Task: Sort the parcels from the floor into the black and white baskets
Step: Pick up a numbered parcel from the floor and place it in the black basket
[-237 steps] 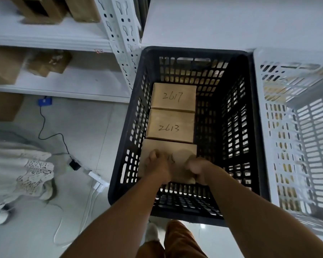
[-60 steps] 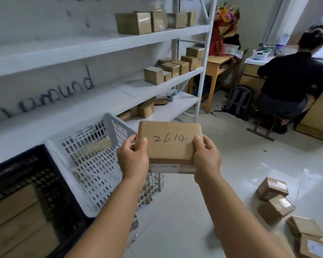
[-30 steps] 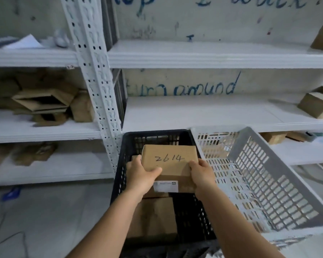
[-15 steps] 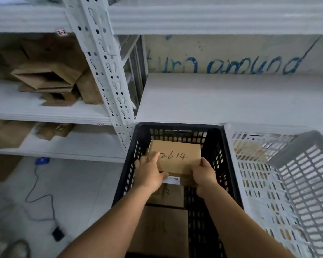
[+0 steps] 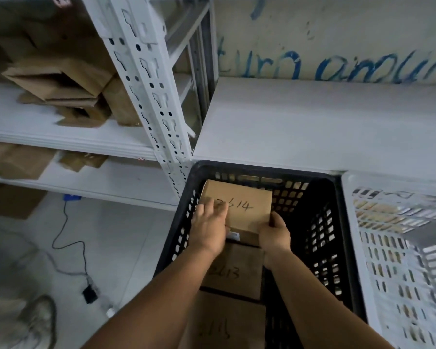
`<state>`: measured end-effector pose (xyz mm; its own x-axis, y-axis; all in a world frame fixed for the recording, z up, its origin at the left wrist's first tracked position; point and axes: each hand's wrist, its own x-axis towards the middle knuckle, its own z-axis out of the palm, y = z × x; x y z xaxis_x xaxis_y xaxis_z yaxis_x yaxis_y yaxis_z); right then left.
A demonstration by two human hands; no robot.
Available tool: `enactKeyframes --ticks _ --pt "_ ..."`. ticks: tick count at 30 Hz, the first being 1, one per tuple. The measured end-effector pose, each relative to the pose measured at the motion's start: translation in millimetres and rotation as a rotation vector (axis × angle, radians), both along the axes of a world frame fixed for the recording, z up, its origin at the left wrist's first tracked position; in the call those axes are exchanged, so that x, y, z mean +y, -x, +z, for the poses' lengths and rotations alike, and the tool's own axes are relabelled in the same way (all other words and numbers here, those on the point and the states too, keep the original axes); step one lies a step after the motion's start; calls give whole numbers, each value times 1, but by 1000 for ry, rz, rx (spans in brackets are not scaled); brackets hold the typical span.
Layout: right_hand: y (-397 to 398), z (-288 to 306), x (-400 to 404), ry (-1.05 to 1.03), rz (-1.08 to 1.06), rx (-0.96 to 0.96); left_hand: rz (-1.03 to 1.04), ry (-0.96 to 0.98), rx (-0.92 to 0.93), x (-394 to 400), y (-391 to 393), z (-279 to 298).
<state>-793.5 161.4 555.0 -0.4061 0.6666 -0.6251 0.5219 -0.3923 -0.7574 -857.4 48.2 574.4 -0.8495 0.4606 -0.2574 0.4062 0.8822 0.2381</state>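
A brown parcel marked 2614 [image 5: 247, 207] is inside the black basket [image 5: 320, 187], at its far left end, slightly raised above the parcels below. My left hand [image 5: 208, 226] lies flat on its top left part. My right hand [image 5: 275, 233] grips its near right corner. A parcel marked 2613 [image 5: 234, 270] and another parcel [image 5: 227, 323] lie in the basket nearer to me. The white basket [image 5: 398, 248] stands right beside the black one.
White metal shelving [image 5: 146, 79] stands behind and left of the baskets, with flattened and open cardboard boxes [image 5: 61, 81] on it. A black cable with an adapter [image 5: 90, 294] runs over the floor at left. A shoe [image 5: 33, 321] shows at the lower left.
Both hands carried the 2614 parcel from the floor area to the black basket and lowered it toward the far left end. My left hand slid from its side onto its top.
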Motion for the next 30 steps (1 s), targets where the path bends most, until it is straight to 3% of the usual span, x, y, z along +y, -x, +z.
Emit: enactKeyframes --ticks 7,12,21,30 --pt "8 1 -1 -4 -6 -5 -25 -21 35 -2 9 -15" --pt "3 5 -1 6 28 5 3 -80 -54 -3 4 -4" --pt "-40 56 -27 29 -56 175 90 -514 -161 -14 -44 35" --pt "-149 121 -68 -127 -157 260 75 -758 -337 -34 -139 84"
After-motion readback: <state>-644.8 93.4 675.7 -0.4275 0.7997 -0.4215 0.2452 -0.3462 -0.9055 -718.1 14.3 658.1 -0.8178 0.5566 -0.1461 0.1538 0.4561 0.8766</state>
